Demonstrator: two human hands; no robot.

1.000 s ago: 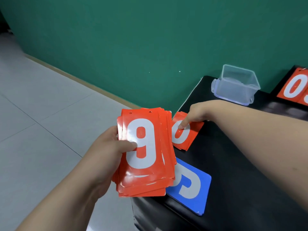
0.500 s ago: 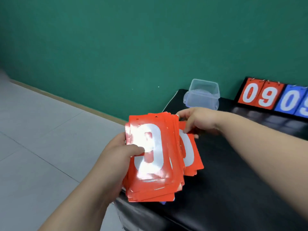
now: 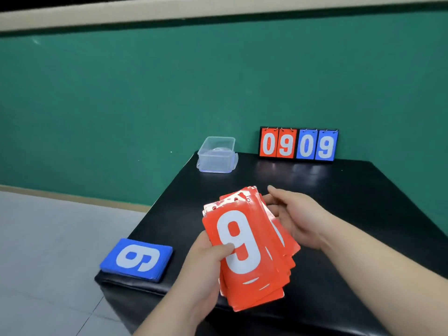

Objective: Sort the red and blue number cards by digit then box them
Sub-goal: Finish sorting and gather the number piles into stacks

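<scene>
**A:** Where are the red cards (image 3: 244, 243) sitting?

**B:** They are being held just over the black desk (image 3: 339, 190), between both hands. The stack is fanning loosely, and a white 9 is facing up on the top card.

**A:** What is the left hand doing?

**B:** The left hand (image 3: 208, 260) is taking the stack at its near left edge. Its grip is closing on the cards, with the thumb pressing on the top card at the foot of the 9. The fingers are going underneath, out of sight.

**A:** And the right hand?

**B:** The right hand (image 3: 298, 219) is cupping the far right side of the same stack. Its grip is holding the cards that are sticking out to the right, fingers curling against their edge.

**A:** And the blue ones?

**B:** The blue cards (image 3: 137, 259) are lying in a tidy pile at the desk's near left corner, well apart from the hands. A white digit is showing sideways on top.

**A:** Anything else?

**B:** A clear box (image 3: 217, 154) is standing at the far left corner. A scoreboard (image 3: 298, 144) is standing at the far edge against the green wall (image 3: 145, 93), showing a red 0 and 9, then a blue 0 and 9.
</scene>
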